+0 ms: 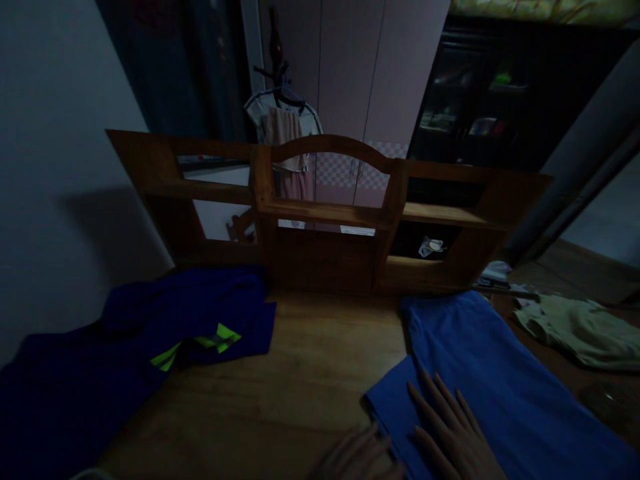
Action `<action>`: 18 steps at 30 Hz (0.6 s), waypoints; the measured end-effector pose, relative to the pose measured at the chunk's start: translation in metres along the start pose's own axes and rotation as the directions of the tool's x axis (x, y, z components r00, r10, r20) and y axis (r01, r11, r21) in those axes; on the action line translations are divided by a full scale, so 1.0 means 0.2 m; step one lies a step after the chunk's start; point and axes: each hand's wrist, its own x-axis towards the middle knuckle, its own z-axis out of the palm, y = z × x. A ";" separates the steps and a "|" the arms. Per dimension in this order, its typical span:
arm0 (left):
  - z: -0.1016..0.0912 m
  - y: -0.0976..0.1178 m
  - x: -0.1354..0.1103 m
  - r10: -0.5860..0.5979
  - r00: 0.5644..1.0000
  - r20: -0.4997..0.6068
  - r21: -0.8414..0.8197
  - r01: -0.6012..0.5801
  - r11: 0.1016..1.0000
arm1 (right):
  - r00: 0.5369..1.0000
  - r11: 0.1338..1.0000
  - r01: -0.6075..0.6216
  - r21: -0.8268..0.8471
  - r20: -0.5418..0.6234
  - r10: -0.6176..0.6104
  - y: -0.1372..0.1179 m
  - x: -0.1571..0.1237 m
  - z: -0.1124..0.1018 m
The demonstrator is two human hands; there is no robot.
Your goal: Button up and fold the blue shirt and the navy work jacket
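A blue garment (493, 373), which looks like a short-sleeved shirt, lies spread on the right side of the wooden desk (305, 360). My right hand (455, 433) rests flat on it near a sleeve-like corner, fingers stretched out and slightly apart. Beside the garment's left edge is my left hand (357, 457), low in the picture and partly cut off by the bottom edge. Its fingers are extended, a little blurred, with nothing visible in them. Whether the left fingertips touch the cloth is hard to see.
A dark blue garment (195, 327) with yellow-green reflective strips lies at the desk's left. Along the back stands a wooden shelf unit (325, 260). A pale garment (585, 330) lies at the far right. Behind are a clothes rack (277, 50) and pink wardrobe doors (345, 73).
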 end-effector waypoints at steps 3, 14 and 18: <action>-0.28 -0.15 -0.07 0.007 0.996 0.092 0.041 -0.011 0.999 | 1.000 0.999 0.014 -0.042 -0.026 -0.015 0.03 0.00 0.06; -0.82 -0.84 -0.26 -0.695 0.275 -0.665 0.202 0.961 0.188 | 0.991 0.995 -0.044 -0.089 -0.133 0.032 0.34 -0.01 0.26; -0.85 -0.99 -0.37 -0.800 0.291 -0.525 0.239 0.952 0.189 | 0.992 0.992 -0.013 -0.126 -0.124 -0.003 0.33 -0.01 0.24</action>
